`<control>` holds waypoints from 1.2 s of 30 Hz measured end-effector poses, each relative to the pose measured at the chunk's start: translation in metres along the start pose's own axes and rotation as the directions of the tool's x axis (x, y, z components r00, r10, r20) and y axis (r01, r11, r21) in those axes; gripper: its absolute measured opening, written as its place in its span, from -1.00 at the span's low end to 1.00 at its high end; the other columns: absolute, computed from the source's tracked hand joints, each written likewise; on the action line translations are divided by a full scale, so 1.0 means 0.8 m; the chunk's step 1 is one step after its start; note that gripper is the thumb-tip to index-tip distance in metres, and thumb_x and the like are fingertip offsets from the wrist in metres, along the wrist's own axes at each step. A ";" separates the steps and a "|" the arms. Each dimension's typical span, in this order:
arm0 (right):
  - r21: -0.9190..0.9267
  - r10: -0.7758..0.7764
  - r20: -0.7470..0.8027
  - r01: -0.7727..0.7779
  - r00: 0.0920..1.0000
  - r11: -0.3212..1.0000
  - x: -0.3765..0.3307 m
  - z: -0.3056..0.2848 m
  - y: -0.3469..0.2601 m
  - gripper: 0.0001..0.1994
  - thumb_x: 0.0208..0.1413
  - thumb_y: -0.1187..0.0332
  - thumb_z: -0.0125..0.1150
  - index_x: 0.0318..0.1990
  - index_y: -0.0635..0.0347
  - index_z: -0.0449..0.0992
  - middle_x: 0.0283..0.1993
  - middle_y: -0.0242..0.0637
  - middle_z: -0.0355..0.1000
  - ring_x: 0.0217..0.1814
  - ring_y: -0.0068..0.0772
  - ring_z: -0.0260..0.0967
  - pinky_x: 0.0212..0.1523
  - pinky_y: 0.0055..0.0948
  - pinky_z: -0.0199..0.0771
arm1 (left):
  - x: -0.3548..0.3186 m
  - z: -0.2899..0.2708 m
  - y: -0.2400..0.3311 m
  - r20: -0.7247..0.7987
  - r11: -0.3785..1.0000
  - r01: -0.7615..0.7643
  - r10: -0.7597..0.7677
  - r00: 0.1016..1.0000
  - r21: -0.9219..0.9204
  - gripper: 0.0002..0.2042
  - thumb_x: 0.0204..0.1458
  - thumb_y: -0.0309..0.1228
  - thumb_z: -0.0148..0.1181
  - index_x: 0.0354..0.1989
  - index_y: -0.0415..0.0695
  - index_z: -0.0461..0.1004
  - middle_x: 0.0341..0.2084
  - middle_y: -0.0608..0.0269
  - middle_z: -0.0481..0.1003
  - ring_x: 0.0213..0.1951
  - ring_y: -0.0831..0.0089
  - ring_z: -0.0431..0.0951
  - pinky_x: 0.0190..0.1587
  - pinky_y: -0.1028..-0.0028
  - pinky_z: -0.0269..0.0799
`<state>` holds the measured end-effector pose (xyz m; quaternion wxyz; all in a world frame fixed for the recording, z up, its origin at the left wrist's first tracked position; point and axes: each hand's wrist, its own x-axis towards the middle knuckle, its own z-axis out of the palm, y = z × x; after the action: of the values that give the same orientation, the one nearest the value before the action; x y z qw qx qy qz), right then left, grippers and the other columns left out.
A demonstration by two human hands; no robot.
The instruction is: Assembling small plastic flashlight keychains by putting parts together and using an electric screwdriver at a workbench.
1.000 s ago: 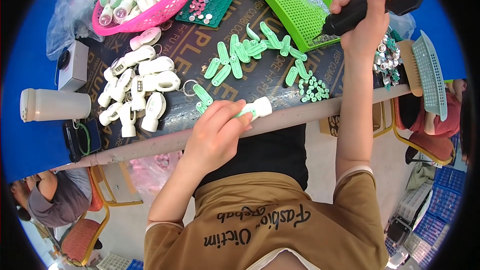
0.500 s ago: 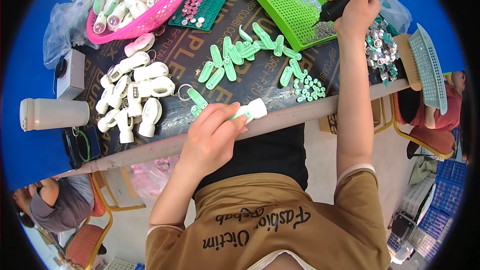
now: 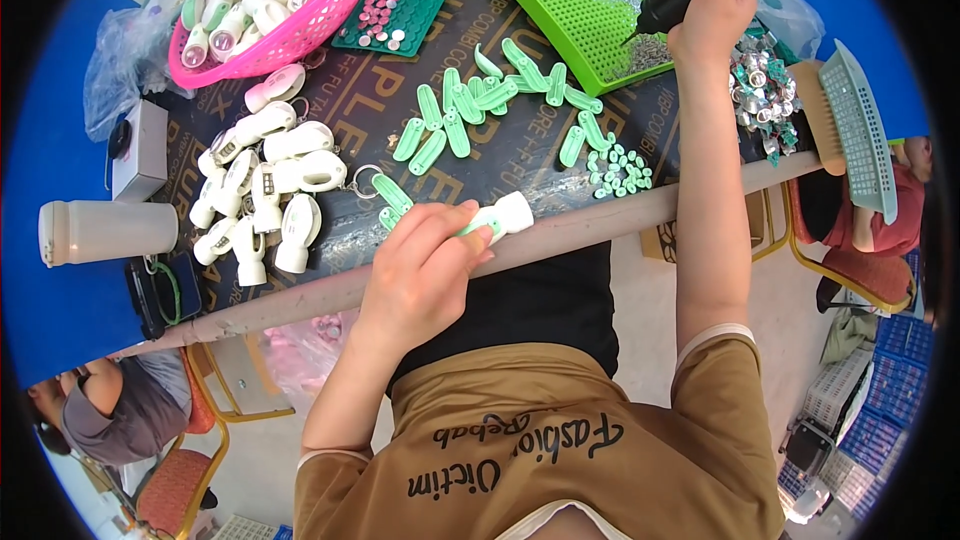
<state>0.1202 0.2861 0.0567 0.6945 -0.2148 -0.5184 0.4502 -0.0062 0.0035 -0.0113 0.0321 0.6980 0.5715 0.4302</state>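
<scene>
At the table's near edge my left hand (image 3: 425, 258) is closed on a small white flashlight (image 3: 513, 216) with a green side piece, its white head pointing right. Out at the upper right, my right hand (image 3: 712, 20) grips a black electric screwdriver (image 3: 675, 2). The tool's thin tip hangs over a green tray (image 3: 600, 40) that holds small screws. Just beyond my left hand lie loose green covers (image 3: 390, 195). More green covers (image 3: 465, 105) are scattered mid-table, and a cluster of small green buttons (image 3: 620, 172) sits to their right.
White flashlight bodies (image 3: 270, 180) are piled at the left. Behind them stands a pink basket (image 3: 250, 62) of flashlights, beside a dark green mat (image 3: 430, 15) with small round parts. Shiny metal parts (image 3: 765, 95) lie at the right. A translucent bottle (image 3: 110, 231) lies at the left edge.
Hardly anything differs. The view has shifted slightly, and both hands keep their holds in nearly the same places.
</scene>
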 end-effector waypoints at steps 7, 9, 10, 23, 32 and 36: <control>-0.013 -0.025 0.024 0.025 0.999 1.000 0.000 0.001 -0.001 -0.72 0.19 0.13 0.18 -0.26 0.14 0.33 -0.61 -0.42 0.27 -0.68 -0.55 0.26 -0.66 -0.55 0.28 | 0.000 0.000 -0.001 -0.005 1.000 -0.002 0.002 1.000 0.004 -0.72 -0.30 -0.61 0.36 -0.32 -0.24 0.50 -0.28 0.05 0.53 -0.31 0.14 0.52 -0.31 0.30 0.48; -0.011 -0.024 0.021 0.024 0.999 1.000 -0.002 0.002 -0.003 -0.72 0.19 0.13 0.19 -0.26 0.14 0.33 -0.61 -0.42 0.26 -0.69 -0.54 0.26 -0.67 -0.55 0.28 | 0.001 0.000 0.000 -0.004 1.000 -0.002 0.002 1.000 0.006 -0.72 -0.30 -0.61 0.36 -0.32 -0.24 0.51 -0.28 0.05 0.53 -0.31 0.15 0.52 -0.31 0.30 0.48; -0.008 -0.024 0.018 0.024 1.000 1.000 -0.002 0.002 -0.004 -0.72 0.18 0.13 0.19 -0.26 0.14 0.33 -0.61 -0.42 0.26 -0.69 -0.54 0.25 -0.67 -0.55 0.28 | 0.000 -0.001 0.000 -0.003 1.000 -0.002 0.002 1.000 0.009 -0.72 -0.30 -0.61 0.36 -0.32 -0.24 0.51 -0.28 0.05 0.53 -0.31 0.15 0.52 -0.31 0.31 0.48; 0.228 0.193 0.361 -0.287 0.913 0.931 0.003 -0.047 -0.096 -0.54 -0.02 -0.11 0.02 -0.34 0.17 0.36 -0.47 -0.26 0.19 -0.44 -0.35 0.12 -0.23 -0.33 0.15 | -0.003 -0.001 -0.002 -0.004 1.000 -0.013 0.013 1.000 0.003 -0.74 -0.23 -0.60 0.31 -0.29 -0.22 0.50 -0.28 0.07 0.49 -0.29 0.15 0.50 -0.30 0.34 0.49; 0.245 0.128 0.637 -0.357 0.760 0.901 -0.133 0.008 -0.148 -0.30 -0.16 -0.43 -0.05 -0.12 0.02 0.33 -0.48 -0.41 0.18 -0.56 -0.49 0.08 -0.38 -0.41 0.12 | -0.004 0.004 -0.005 -0.068 0.999 0.004 -0.007 0.998 -0.036 -0.67 -0.39 -0.67 0.38 -0.34 -0.21 0.52 -0.30 0.09 0.53 -0.33 0.17 0.55 -0.35 0.33 0.50; 0.238 0.064 0.740 -0.351 0.669 0.906 -0.141 0.017 -0.123 -0.15 -0.20 -0.59 -0.12 0.01 -0.06 0.31 -0.49 -0.47 0.20 -0.63 -0.54 0.08 -0.47 -0.43 0.14 | -0.003 0.002 -0.001 -0.068 1.000 -0.006 0.004 0.998 -0.029 -0.66 -0.41 -0.69 0.36 -0.34 -0.23 0.52 -0.32 0.09 0.52 -0.35 0.17 0.55 -0.36 0.33 0.50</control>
<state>0.1411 0.1389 0.0774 0.4066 0.0507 -0.6271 0.6624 -0.0058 0.0028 -0.0142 0.0217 0.6839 0.5643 0.4620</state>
